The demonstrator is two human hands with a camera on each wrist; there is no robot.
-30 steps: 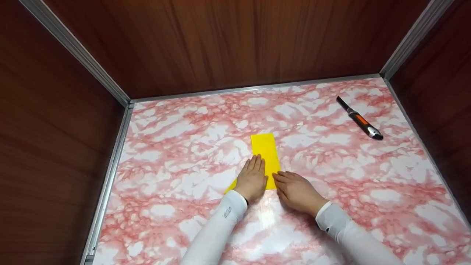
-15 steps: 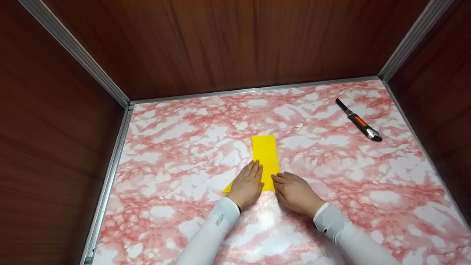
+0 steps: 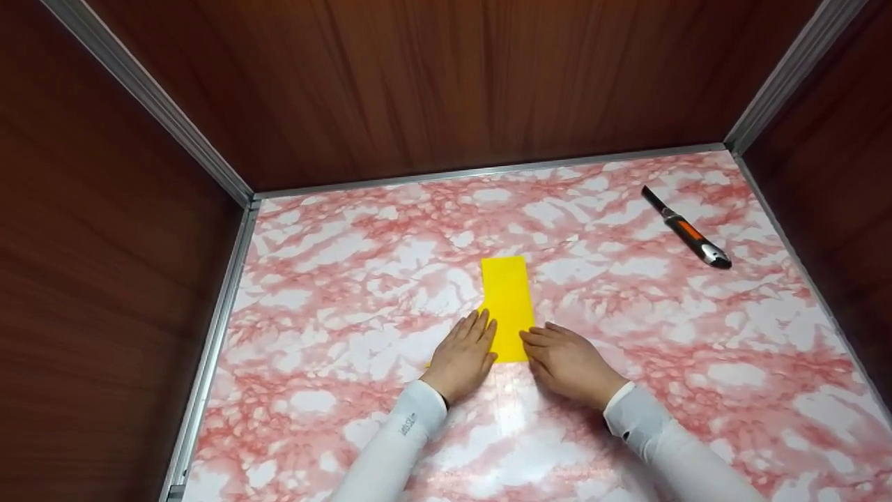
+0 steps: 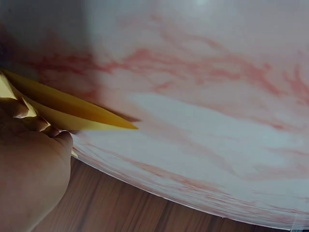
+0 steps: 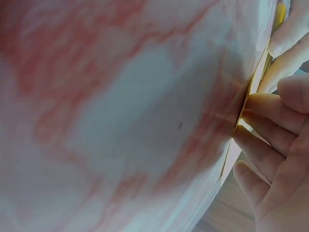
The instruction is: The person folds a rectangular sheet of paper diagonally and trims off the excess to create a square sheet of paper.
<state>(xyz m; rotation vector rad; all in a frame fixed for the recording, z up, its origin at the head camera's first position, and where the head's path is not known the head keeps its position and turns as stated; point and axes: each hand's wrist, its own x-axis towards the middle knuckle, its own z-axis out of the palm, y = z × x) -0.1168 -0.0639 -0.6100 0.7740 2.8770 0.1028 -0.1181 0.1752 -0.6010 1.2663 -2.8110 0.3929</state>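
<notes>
One folded yellow sheet (image 3: 507,300) lies on the pink-and-white counter (image 3: 348,279), its far end reaching beyond both hands. We see the left hand (image 3: 461,355) resting over its near left part, fingers straight, gripping nothing. The right hand (image 3: 575,362) touches its near right edge with loosely extended fingers. From the left wrist we see its pointed corner, the layers parted. Far right, well apart from the sheet, we find a black-and-orange tool (image 3: 686,229).

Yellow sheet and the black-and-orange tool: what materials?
Yellow sheet: probably paper, matte; thin, crisp-edged, with a pointed flap and no glare. Black-and-orange tool: handle likely plastic, judging by its solid moulded colours; the shiny silver end could be metal or coated plastic.
</notes>
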